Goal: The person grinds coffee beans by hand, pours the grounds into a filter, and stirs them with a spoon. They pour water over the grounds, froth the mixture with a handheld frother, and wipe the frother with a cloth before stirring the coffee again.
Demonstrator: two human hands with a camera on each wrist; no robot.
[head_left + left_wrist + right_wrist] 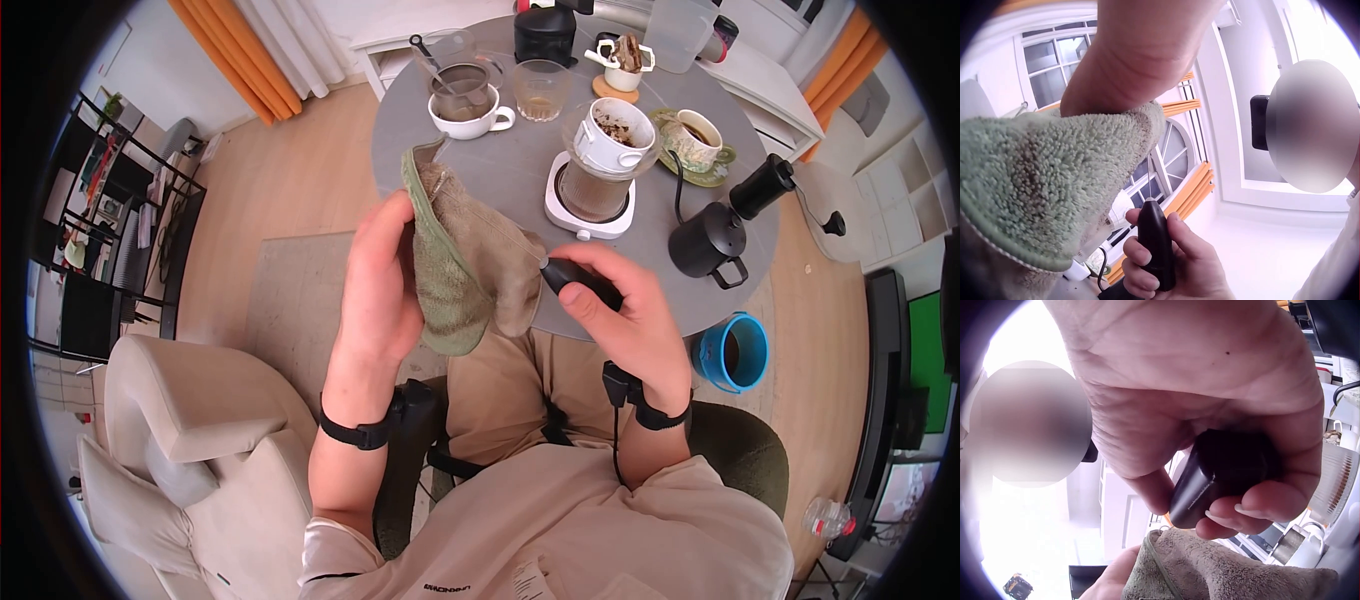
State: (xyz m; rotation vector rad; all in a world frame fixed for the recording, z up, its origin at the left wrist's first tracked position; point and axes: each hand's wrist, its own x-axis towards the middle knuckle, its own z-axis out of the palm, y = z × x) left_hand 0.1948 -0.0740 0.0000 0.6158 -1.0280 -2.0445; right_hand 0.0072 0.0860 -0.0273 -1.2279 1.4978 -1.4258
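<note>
My left hand (378, 285) holds a green and brown towelling cloth (445, 275) with dark stains, which hangs down over the table's near edge. My right hand (638, 315) grips the black handle of a handheld milk frother (583, 283). From the handle a thin metal shaft points toward the cloth; in the left wrist view the frother (1156, 244) stands upright and its shaft runs up behind the cloth (1060, 181), which hides the tip. The right wrist view shows fingers and thumb curled round the frother's dark body (1229, 462).
On the round grey table (400, 130) stand a white dripper (612, 130) with wet grounds over a glass vessel on a white scale (585, 222), a black kettle (703, 245), a patterned cup (697, 140), a glass (542, 92) and a white cup (465, 125). A blue bucket (710, 350) sits below right.
</note>
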